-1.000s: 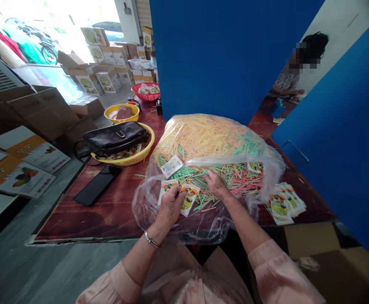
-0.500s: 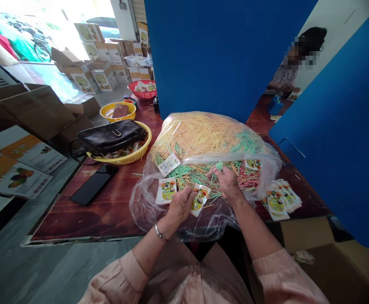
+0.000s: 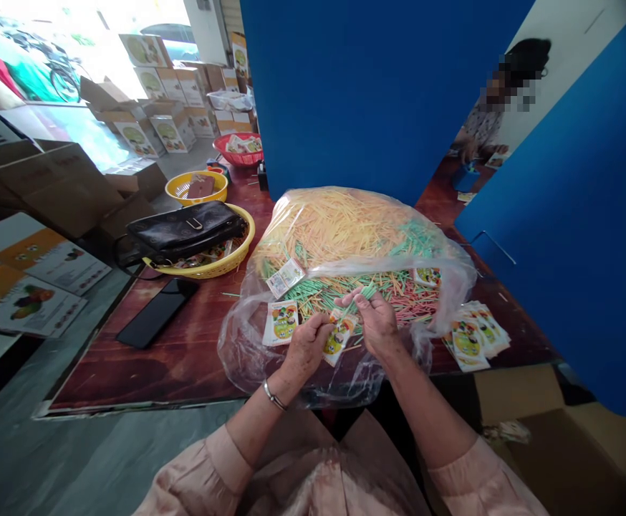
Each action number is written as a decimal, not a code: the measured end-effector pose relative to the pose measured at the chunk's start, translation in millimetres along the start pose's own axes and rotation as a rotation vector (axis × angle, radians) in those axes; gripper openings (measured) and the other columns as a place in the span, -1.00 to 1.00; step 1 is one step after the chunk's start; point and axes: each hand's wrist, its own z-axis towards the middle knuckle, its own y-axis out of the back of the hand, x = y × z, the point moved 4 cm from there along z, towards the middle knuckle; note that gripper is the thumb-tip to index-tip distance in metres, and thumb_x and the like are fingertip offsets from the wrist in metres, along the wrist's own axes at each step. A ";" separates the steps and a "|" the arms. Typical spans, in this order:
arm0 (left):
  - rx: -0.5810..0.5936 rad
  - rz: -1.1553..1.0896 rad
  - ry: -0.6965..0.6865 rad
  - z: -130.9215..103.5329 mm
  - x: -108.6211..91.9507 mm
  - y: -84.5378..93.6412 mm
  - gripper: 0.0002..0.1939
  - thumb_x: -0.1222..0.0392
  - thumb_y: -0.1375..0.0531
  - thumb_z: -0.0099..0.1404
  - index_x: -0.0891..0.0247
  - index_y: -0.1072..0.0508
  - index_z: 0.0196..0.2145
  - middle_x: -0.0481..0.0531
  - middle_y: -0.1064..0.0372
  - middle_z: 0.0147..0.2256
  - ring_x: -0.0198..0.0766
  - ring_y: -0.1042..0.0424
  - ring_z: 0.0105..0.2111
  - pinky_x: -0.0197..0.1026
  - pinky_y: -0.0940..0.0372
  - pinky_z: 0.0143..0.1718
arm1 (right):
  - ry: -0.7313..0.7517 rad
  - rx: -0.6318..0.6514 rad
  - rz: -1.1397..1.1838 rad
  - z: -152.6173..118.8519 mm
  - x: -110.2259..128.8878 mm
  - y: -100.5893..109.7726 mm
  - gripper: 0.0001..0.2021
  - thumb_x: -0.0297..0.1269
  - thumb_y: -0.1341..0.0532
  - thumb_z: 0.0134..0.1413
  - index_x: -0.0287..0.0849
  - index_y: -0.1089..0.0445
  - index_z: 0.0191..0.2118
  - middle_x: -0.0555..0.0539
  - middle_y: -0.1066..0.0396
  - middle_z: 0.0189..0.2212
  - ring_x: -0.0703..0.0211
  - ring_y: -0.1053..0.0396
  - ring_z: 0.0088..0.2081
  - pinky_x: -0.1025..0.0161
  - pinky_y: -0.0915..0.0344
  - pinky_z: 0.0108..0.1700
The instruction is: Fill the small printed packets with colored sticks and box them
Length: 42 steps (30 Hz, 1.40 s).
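Observation:
My left hand [image 3: 309, 345] pinches the upper edge of a small printed packet [image 3: 338, 341]. Between the thumb and fingers of my right hand [image 3: 378, 324] is a bunch of thin green sticks [image 3: 365, 293], its lower end close to the packet's top; whether the ends are inside I cannot tell. Both hands are over the open mouth of a large clear plastic bag [image 3: 345, 208] full of thin yellow, green and red sticks. On the bag's near side lie a stack of packets [image 3: 281, 322] and another packet bundle [image 3: 286, 278]. One more packet [image 3: 427, 276] rests at the right.
Filled-looking packets [image 3: 478, 334] are piled right of the bag. At left are a phone [image 3: 157, 312], a black handbag [image 3: 189, 228] on a yellow basket [image 3: 221, 266], and cartons [image 3: 39, 258]. Blue partitions [image 3: 388, 93] stand behind; a co-worker [image 3: 485, 129] sits beyond them.
My right hand has moved left and slightly down, bringing the green sticks to the packet's top. My left hand stays nearly in place with the packet.

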 end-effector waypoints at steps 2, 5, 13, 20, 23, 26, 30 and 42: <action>-0.008 -0.019 0.007 -1.0 2.3 -0.1 -0.82 0.13 -0.07 0.22 0.24 -0.30 -0.48 -0.12 -0.25 -0.52 -0.40 -0.20 -0.49 -0.36 -0.11 -0.46 | 0.054 -0.062 0.035 1.9 4.9 5.3 -0.87 -0.19 -0.10 0.08 -0.13 -0.23 -0.33 -0.02 -0.45 -0.41 0.11 -0.46 -0.28 0.09 -0.35 -0.19; -0.004 0.036 0.009 -2.1 2.2 0.0 -0.80 0.12 -0.04 0.25 0.23 -0.29 -0.49 -0.12 -0.25 -0.53 -0.40 -0.20 -0.50 -0.35 -0.10 -0.45 | 0.117 -0.081 0.051 4.7 13.2 9.7 -0.89 -0.22 -0.11 0.07 -0.12 -0.23 -0.32 0.00 -0.44 -0.41 0.14 -0.46 -0.29 0.10 -0.35 -0.19; -0.001 0.026 0.020 -2.2 -2.6 -1.6 -0.82 0.12 -0.03 0.25 0.23 -0.33 -0.44 -0.11 -0.26 -0.53 -0.38 -0.22 -0.50 -0.34 -0.12 -0.43 | 0.053 0.072 -0.009 -2.9 10.7 -3.9 -0.84 -0.15 -0.10 0.10 -0.12 -0.30 -0.34 -0.02 -0.46 -0.38 0.14 -0.46 -0.27 0.13 -0.35 -0.18; 0.009 -0.159 0.087 -3.1 9.3 -6.4 -0.83 0.12 -0.06 0.22 0.24 -0.30 -0.45 -0.13 -0.24 -0.51 -0.40 -0.19 -0.50 -0.36 -0.13 -0.46 | -0.039 0.055 0.115 -6.0 -0.9 -7.4 -0.87 -0.19 -0.13 0.04 -0.12 -0.29 -0.33 -0.09 -0.51 -0.36 0.06 -0.44 -0.19 0.07 -0.34 -0.17; 0.004 -0.219 0.092 -2.4 10.5 -7.0 -0.84 0.12 -0.08 0.21 0.25 -0.32 -0.44 -0.14 -0.23 -0.51 -0.41 -0.18 -0.49 -0.36 -0.13 -0.45 | -0.058 0.053 0.188 -7.3 -1.6 -7.7 -0.89 -0.21 -0.15 0.03 -0.13 -0.29 -0.34 -0.09 -0.52 -0.38 0.05 -0.44 -0.17 0.05 -0.33 -0.15; -0.003 -0.263 0.085 -1.4 9.3 -7.1 -0.85 0.13 -0.09 0.20 0.25 -0.34 -0.43 -0.13 -0.23 -0.51 -0.41 -0.18 -0.49 -0.36 -0.13 -0.45 | -0.079 0.081 0.253 -10.1 -2.6 -9.6 -0.89 -0.23 -0.18 0.01 -0.13 -0.32 -0.34 -0.08 -0.52 -0.41 0.04 -0.43 -0.14 0.03 -0.31 -0.10; 0.018 -0.367 0.104 -0.9 8.2 -9.7 -0.85 0.12 -0.13 0.17 0.26 -0.33 -0.42 -0.14 -0.22 -0.51 -0.42 -0.16 -0.51 -0.36 -0.12 -0.47 | -0.048 0.150 0.230 -13.4 -6.7 -11.7 -0.90 -0.25 -0.21 0.01 -0.13 -0.37 -0.32 -0.09 -0.52 -0.30 0.06 -0.37 -0.04 0.04 -0.24 0.02; 0.050 -0.814 0.217 1.1 1.1 -17.1 -0.76 0.09 -0.24 0.09 0.30 -0.36 -0.35 -0.12 -0.30 -0.48 -0.44 -0.26 -0.51 -0.36 -0.19 -0.45 | 0.180 0.327 -0.350 -18.5 -1.3 -6.3 -0.63 -0.10 -0.04 0.17 -0.04 -0.26 0.07 -0.07 -0.30 0.06 0.11 -0.22 0.10 0.11 -0.10 0.16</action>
